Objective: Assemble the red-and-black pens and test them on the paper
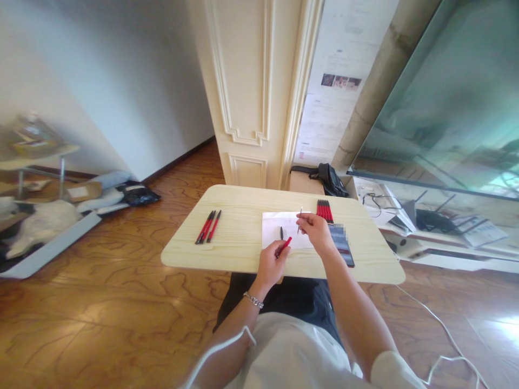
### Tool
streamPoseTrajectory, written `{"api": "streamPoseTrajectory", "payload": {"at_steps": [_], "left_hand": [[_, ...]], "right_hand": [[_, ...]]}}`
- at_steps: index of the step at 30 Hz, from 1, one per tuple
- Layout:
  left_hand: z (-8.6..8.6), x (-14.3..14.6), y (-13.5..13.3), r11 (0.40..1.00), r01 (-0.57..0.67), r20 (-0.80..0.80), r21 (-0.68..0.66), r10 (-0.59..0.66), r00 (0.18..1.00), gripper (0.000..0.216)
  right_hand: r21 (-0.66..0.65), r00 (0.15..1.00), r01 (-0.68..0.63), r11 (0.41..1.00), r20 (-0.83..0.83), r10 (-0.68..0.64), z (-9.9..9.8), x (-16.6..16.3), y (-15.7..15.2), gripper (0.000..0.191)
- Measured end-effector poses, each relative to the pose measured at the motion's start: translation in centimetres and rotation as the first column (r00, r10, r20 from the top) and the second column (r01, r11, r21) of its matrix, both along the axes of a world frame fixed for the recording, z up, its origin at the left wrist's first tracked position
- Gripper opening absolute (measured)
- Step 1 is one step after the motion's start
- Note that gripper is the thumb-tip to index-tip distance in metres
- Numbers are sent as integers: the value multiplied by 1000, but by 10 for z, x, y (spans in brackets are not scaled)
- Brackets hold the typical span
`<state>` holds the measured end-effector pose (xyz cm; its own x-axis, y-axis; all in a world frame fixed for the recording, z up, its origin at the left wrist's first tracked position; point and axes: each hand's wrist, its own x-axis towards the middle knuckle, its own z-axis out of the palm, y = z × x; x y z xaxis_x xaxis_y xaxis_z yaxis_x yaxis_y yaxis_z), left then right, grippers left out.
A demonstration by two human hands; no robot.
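My left hand (272,263) is closed around a red pen barrel (285,246) near the table's front edge. My right hand (315,229) pinches a thin pen refill (300,219), holding it upright over a white sheet of paper (279,224). A small black pen part (281,233) lies on the paper between my hands. Three red and black pens (208,227) lie at the left of the table. A row of several red pens (324,210) lies at the back right, beside a dark phone (341,244).
The light wooden table (235,251) stands over a wood floor. A cream panelled column (253,92) rises behind it, with a black bag (330,178) at its foot. A glass panel and white shelf with cables are to the right. Clutter lies at the left.
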<state>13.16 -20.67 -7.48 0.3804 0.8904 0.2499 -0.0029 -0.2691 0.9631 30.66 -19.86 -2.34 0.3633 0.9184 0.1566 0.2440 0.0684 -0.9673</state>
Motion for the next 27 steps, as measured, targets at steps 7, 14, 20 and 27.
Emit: {"api": "streamPoseTrajectory", "payload": {"at_steps": [7,14,20,27], "left_hand": [[1,0,1,999,-13,-30,31,14,999,29],[2,-1,1,1000,-12,-32,24,13,999,31],[1,0,0,1000,31,-25,-3,-31,999,32],[1,-1,1,998,63,-13,4,-63,998,31]], "right_hand": [[141,986,9,990,-168,15,19,-19,-16,31],[36,998,-55,998,-16,55,-4,-28,-21,27],[-9,997,-61,998,44,62,-9,-26,-29,28],[0,996,-59,998,-59,59,-18,-26,-29,26]]}}
